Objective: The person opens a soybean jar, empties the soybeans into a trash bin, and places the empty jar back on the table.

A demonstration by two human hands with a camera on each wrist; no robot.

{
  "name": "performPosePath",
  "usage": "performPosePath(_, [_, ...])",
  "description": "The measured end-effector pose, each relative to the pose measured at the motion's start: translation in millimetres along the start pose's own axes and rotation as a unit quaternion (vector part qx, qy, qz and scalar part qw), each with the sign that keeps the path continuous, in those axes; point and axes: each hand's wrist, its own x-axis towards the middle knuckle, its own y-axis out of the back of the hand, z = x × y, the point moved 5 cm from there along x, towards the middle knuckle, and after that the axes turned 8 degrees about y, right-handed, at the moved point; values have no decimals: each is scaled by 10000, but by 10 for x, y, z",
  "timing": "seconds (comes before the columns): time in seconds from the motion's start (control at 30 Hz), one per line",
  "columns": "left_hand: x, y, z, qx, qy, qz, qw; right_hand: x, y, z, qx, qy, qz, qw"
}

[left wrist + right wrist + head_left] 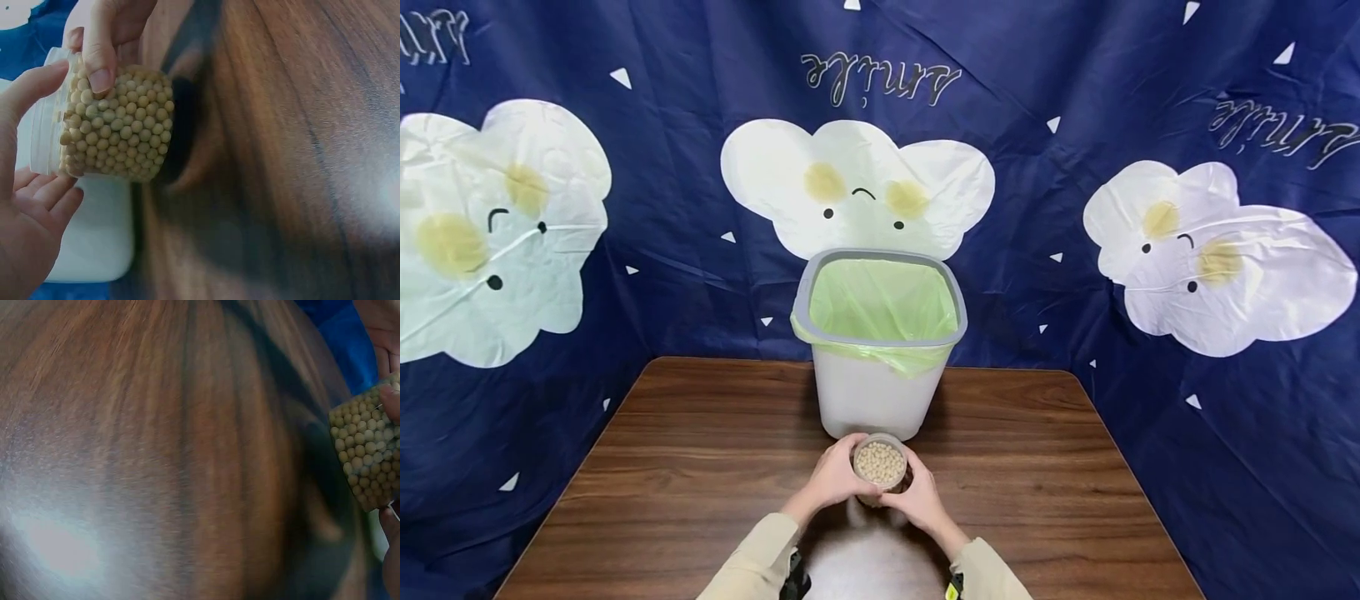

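Observation:
Between both hands is a clear plastic jar filled with small round beige beans, probably dried soybeans. My left hand curls round its left side, thumb near the rim. From the right, my right hand grips it too, and the two thumbs come close together on the near side. In the left wrist view a translucent band circles the top of the jar, and a right-hand finger presses the wall. Only part of the jar shows at the right edge of the right wrist view.
A white bin with a grey rim and a light green liner bag stands just beyond the jar on the wooden table. Dark blue cloth with cloud prints hangs behind and at both sides.

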Motion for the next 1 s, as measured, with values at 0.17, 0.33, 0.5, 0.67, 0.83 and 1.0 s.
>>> performPosePath(0.17, [-30,156,174,3,-265,244,9994,80,85,-218,-375,112,68,9992])
performPosePath(0.33, [-50,315,347,-425,-368,392,9976,192,167,-459,-452,235,57,9987])
performPosePath(0.5, [-60,505,532,-1243,-522,493,9896,334,247,-743,-438,549,69,9975])
performPosePath(0.67, [-37,716,736,-1647,-855,477,9815,469,327,-1017,-541,962,158,9938])
performPosePath(0.83, [12,863,894,-1450,-984,90,9845,566,378,-1198,-566,1319,34,9896])
performPosePath(1.0, [69,967,999,-1116,-1085,-28,9878,639,406,-1298,-653,1576,-122,9853])
